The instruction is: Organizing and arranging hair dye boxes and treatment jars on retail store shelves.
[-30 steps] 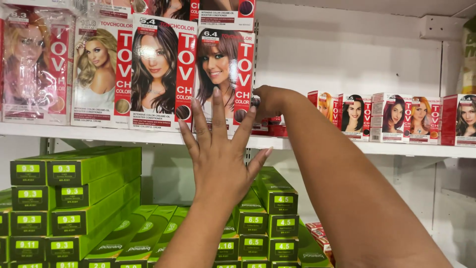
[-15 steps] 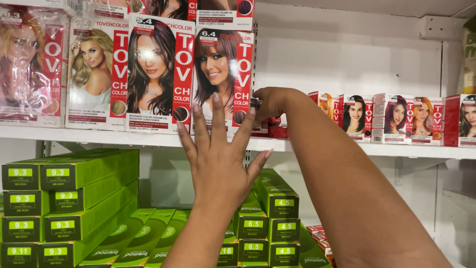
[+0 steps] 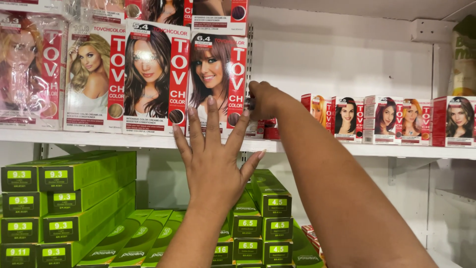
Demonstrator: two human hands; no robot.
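My left hand (image 3: 214, 158) is raised flat with its fingers spread, and the fingertips rest on the front of a tall hair dye box (image 3: 217, 84) that shows a brown-haired woman. This box stands at the right end of a row of like boxes on the white shelf (image 3: 347, 148). My right hand (image 3: 264, 99) reaches across from the right and is curled around the box's right edge. Its fingertips are hidden behind the box.
More tall dye boxes (image 3: 154, 77) stand to the left, with others stacked on top. A row of small dye boxes (image 3: 391, 120) lines the shelf to the right. Stacks of green cartons (image 3: 64, 198) fill the lower shelf, with several under my arms (image 3: 270, 208).
My left hand has risen a little, so its fingertips lie higher on the box front. My right hand stays at the box's right edge. The view has shifted slightly.
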